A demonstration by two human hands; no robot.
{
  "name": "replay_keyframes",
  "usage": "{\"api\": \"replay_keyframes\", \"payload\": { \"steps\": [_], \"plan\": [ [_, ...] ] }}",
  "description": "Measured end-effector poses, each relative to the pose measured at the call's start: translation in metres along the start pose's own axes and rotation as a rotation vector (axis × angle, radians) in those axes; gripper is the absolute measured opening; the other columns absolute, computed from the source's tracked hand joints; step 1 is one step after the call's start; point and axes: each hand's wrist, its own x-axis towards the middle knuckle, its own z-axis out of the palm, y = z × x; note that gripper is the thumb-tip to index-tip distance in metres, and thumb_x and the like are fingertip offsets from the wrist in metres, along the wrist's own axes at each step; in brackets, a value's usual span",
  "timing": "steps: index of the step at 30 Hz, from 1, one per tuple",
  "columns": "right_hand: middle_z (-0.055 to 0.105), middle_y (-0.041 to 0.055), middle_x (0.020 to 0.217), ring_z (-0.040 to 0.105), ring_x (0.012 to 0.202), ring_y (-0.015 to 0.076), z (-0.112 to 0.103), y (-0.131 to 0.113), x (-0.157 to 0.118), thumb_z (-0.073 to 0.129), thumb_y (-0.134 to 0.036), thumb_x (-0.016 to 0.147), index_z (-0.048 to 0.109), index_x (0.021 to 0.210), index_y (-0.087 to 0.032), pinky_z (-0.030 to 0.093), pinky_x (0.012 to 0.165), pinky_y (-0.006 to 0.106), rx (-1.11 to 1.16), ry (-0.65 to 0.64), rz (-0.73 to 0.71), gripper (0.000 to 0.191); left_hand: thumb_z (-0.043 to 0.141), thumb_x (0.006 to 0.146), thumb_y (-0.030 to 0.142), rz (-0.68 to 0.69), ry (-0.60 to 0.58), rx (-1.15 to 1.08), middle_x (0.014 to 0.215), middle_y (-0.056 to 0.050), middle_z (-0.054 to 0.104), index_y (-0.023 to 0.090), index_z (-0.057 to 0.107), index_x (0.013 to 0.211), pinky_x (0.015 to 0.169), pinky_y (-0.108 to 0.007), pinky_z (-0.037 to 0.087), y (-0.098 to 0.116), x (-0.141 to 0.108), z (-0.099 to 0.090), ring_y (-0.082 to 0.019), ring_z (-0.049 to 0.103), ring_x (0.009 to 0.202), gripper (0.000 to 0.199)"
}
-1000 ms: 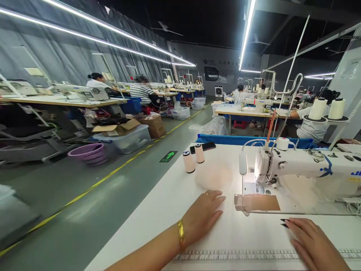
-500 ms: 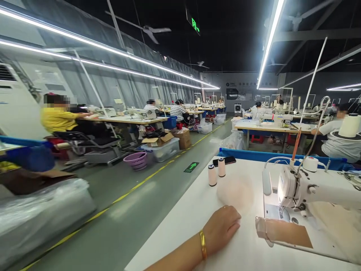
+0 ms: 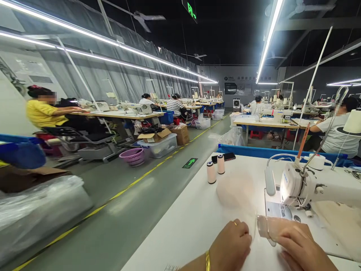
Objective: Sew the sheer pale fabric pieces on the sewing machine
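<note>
Pale pink sheer fabric [image 3: 235, 190] lies on the white table left of a sewing machine [image 3: 303, 184]. My left hand [image 3: 232, 244], wearing a gold bracelet and a ring, is closed at the fabric's near edge, a thin fold of it by the fingertips. Facing it, my right hand [image 3: 303, 246] has its fingers bent and pressed together over a flat brown piece [image 3: 276, 226] in front of the needle area. The right fingertips are partly hidden, and what they grip cannot be made out. More sheer beige fabric [image 3: 338, 222] lies under the machine arm.
Two pink thread spools [image 3: 211, 172] and a dark phone [image 3: 223, 157] sit at the table's far left corner. A blue cloth trough [image 3: 282, 152] runs along the back edge. A thread cone [image 3: 352, 122] stands right. Co-workers sit at other machines beyond the aisle.
My right hand has come into view from the right, over the brown piece. My left hand has moved slightly right and nearer to me, towards it. The view has shifted slightly.
</note>
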Motion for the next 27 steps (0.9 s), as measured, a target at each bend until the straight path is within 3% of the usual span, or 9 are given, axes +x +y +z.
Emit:
{"api": "replay_keyframes", "payload": {
  "steps": [2, 5, 8, 11, 14, 16, 19, 22, 27],
  "plan": [
    [0.075, 0.0079, 0.108, 0.072, 0.097, 0.0288, 0.002, -0.012, 0.02, 0.052, -0.026, 0.101, 0.067, 0.122, -0.034, 0.059, 0.085, 0.044, 0.041, 0.02, 0.012, 0.026, 0.067, 0.084, 0.017, 0.018, -0.036, -0.021, 0.102, -0.008, 0.073, 0.022, 0.064, 0.086, 0.08, -0.043, 0.053, 0.008, -0.005, 0.001, -0.026, 0.063, 0.088, 0.006],
    [0.072, 0.0085, 0.11, 0.07, 0.095, 0.0255, 0.002, -0.024, 0.042, 0.049, -0.025, 0.101, 0.068, 0.115, -0.029, 0.058, 0.081, 0.037, 0.11, -0.052, 0.096, 0.024, 0.062, 0.091, 0.022, 0.043, 0.002, -0.148, 0.105, -0.006, 0.073, 0.023, 0.066, 0.092, 0.084, -0.04, 0.054, 0.012, -0.009, -0.012, -0.024, 0.065, 0.09, 0.004],
    [0.071, 0.0047, 0.102, 0.068, 0.092, 0.0232, -0.003, -0.028, 0.063, 0.049, -0.028, 0.1, 0.067, 0.107, -0.029, 0.056, 0.078, 0.032, 0.141, -0.125, 0.261, 0.019, 0.047, 0.097, 0.016, -0.007, 0.177, -0.247, 0.102, -0.005, 0.073, 0.024, 0.065, 0.105, 0.088, -0.037, 0.054, 0.004, -0.007, -0.036, -0.022, 0.065, 0.094, 0.021],
    [0.07, 0.0057, 0.112, 0.067, 0.103, 0.0252, -0.001, -0.028, 0.083, 0.056, -0.033, 0.096, 0.065, 0.117, -0.028, 0.054, 0.088, 0.034, 0.195, -0.133, 0.411, 0.023, 0.041, 0.096, 0.014, -0.166, 0.321, -0.265, 0.1, -0.006, 0.072, 0.023, 0.064, 0.103, 0.087, -0.036, 0.055, -0.012, -0.001, -0.06, -0.022, 0.067, 0.093, 0.025],
    [0.071, 0.0098, 0.116, 0.065, 0.112, 0.0284, 0.011, -0.024, 0.096, 0.056, -0.027, 0.091, 0.064, 0.121, -0.023, 0.052, 0.094, 0.038, 0.298, -0.147, 0.495, 0.031, 0.043, 0.096, 0.018, -0.298, 0.29, -0.274, 0.099, -0.005, 0.072, 0.023, 0.064, 0.097, 0.085, -0.036, 0.056, -0.023, 0.004, -0.073, -0.021, 0.068, 0.088, 0.022],
    [0.073, 0.0081, 0.104, 0.068, 0.101, 0.0266, 0.017, -0.021, 0.098, 0.051, -0.024, 0.092, 0.066, 0.108, -0.022, 0.053, 0.088, 0.037, 0.342, -0.163, 0.54, 0.023, 0.046, 0.096, 0.021, -0.324, 0.235, -0.269, 0.1, -0.005, 0.072, 0.023, 0.065, 0.097, 0.085, -0.037, 0.057, -0.025, 0.006, -0.074, -0.021, 0.067, 0.084, 0.019],
    [0.071, 0.0012, 0.081, 0.068, 0.075, 0.0214, 0.012, -0.019, 0.083, 0.043, -0.031, 0.098, 0.063, 0.09, -0.025, 0.052, 0.067, 0.03, 0.399, -0.175, 0.603, 0.023, 0.054, 0.097, 0.029, -0.335, 0.192, -0.199, 0.111, -0.008, 0.071, 0.022, 0.065, 0.112, 0.091, -0.042, 0.056, -0.022, 0.007, -0.063, -0.025, 0.068, 0.095, 0.02],
    [0.066, -0.0008, 0.073, 0.064, 0.07, 0.0204, -0.003, -0.017, 0.05, 0.045, -0.041, 0.099, 0.061, 0.084, -0.025, 0.048, 0.062, 0.028, 0.43, -0.121, 0.667, 0.027, 0.065, 0.092, 0.037, -0.384, 0.067, -0.108, 0.118, -0.013, 0.068, 0.018, 0.063, 0.125, 0.097, -0.049, 0.053, -0.014, 0.015, -0.05, -0.033, 0.065, 0.109, 0.038],
    [0.058, -0.0025, 0.073, 0.057, 0.072, 0.0186, -0.024, -0.024, -0.017, 0.052, -0.039, 0.097, 0.059, 0.085, -0.024, 0.045, 0.067, 0.027, 0.519, -0.071, 0.808, 0.021, 0.066, 0.092, 0.035, -0.313, -0.185, -0.052, 0.11, -0.014, 0.067, 0.016, 0.065, 0.106, 0.092, -0.047, 0.05, 0.011, 0.052, -0.034, -0.033, 0.062, 0.103, 0.024]
  ]
}}
